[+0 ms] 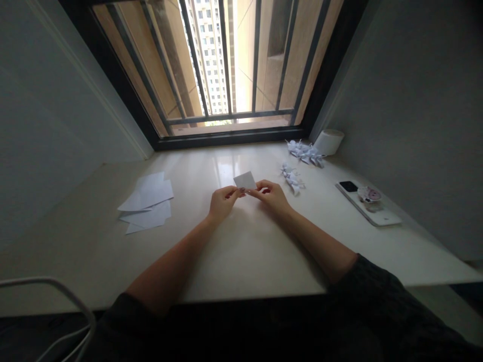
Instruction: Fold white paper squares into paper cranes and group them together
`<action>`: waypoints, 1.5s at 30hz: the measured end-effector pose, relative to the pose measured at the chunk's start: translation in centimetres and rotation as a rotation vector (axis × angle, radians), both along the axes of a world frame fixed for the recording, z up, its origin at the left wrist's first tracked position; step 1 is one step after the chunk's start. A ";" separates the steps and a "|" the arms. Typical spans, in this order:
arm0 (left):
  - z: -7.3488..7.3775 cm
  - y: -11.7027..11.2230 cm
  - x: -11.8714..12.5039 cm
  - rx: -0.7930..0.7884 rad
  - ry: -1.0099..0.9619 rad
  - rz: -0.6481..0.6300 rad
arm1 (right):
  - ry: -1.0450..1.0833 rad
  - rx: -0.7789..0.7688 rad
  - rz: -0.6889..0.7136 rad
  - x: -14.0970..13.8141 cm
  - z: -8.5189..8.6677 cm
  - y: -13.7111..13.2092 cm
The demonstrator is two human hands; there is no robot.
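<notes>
A small folded piece of white paper [245, 179] is held up just above the pale window-ledge table [241, 251], near its middle. My left hand [223, 201] pinches its lower left corner with closed fingers. My right hand [272, 195] pinches its lower right edge, fingers curled together. Both forearms reach forward from the near edge.
A loose stack of white paper sheets [148, 203] lies to the left. Folded paper figures [292, 178] lie right of my hands, with several more [305, 152] near the window beside a white roll [329, 141]. A white phone [368, 202] rests at the right. A barred window [226, 70] stands ahead.
</notes>
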State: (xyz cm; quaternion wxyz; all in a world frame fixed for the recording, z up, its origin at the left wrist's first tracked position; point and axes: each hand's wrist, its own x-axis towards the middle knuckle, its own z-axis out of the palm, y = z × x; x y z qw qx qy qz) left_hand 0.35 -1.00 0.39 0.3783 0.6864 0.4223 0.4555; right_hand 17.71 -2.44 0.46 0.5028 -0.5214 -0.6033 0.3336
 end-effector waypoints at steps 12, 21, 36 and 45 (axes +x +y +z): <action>0.0 -0.1 0.0 0.042 0.027 0.040 | 0.156 -0.143 0.014 -0.3 -0.1 -0.4; -0.3 0.2 0.1 -0.056 -0.104 0.018 | 0.208 -0.113 0.087 -0.1 0.0 0.2; -0.3 0.1 -0.6 0.120 0.358 0.168 | 0.046 0.092 -0.088 0.1 -0.1 0.0; 0.7 -0.9 -0.2 0.487 0.845 0.115 | -0.112 0.097 -0.012 -0.5 -0.4 -0.7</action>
